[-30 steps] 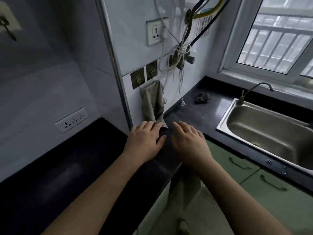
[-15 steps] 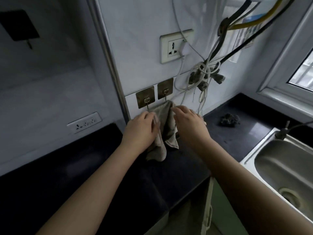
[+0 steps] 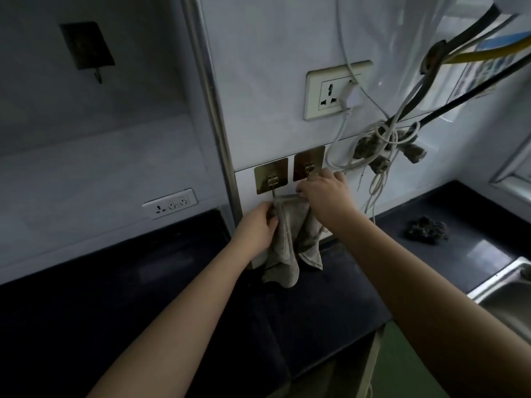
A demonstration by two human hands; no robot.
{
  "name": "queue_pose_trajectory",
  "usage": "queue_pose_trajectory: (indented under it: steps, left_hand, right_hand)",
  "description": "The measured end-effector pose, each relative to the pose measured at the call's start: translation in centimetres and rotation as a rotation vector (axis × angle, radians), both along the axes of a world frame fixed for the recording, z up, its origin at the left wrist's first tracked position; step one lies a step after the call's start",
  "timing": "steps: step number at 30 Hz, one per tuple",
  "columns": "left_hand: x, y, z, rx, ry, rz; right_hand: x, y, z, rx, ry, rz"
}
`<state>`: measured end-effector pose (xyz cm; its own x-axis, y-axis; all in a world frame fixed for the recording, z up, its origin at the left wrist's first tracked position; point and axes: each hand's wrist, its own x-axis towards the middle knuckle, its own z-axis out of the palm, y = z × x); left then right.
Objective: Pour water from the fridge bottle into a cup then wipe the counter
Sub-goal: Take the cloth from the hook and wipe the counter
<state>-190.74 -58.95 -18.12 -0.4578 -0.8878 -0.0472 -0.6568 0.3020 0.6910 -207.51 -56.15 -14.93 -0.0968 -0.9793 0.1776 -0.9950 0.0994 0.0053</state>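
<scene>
A grey, stained cloth (image 3: 290, 242) hangs against the wall below two brass adhesive hooks (image 3: 271, 176), its lower end dangling just above the black counter (image 3: 316, 311). My left hand (image 3: 257, 228) grips the cloth's left edge. My right hand (image 3: 326, 193) pinches the cloth's top right corner up by the right hook (image 3: 309, 163). No bottle or cup is in view.
A white socket (image 3: 334, 94) with a plugged cable and a tangle of cords and plugs (image 3: 385, 147) hang just right of the hooks. A dark scouring pad (image 3: 426, 229) lies on the counter at right. The steel sink's corner (image 3: 505, 291) shows at far right; a wall outlet (image 3: 171, 203) sits left.
Both hands rose from the cloth's lower end to its top at the hooks and took hold of it. The view shifted left, so the sink and window slid out to the right.
</scene>
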Motion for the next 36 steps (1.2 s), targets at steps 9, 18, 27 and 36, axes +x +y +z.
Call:
queue_pose_trajectory:
  steps: [9, 18, 27, 36]
  left_hand:
    - [0.3, 0.5, -0.3, -0.108, 0.035, 0.034]
    - [1.6, 2.3, 2.5, -0.399, 0.059, 0.058]
    - [2.3, 2.1, 3.2, -0.476, 0.057, 0.074]
    - [0.9, 0.0, 4.8, -0.523, 0.131, 0.103]
  right_hand:
    - [-1.7, 1.0, -0.5, -0.215, -0.215, 0.109]
    - [-2.3, 3.2, 0.7, -0.492, -0.09, 0.187]
    - [0.1, 5.3, 0.2, -0.43, -0.293, 0.121]
    - [0.0, 3.1, 0.6, -0.445, -0.268, -0.013]
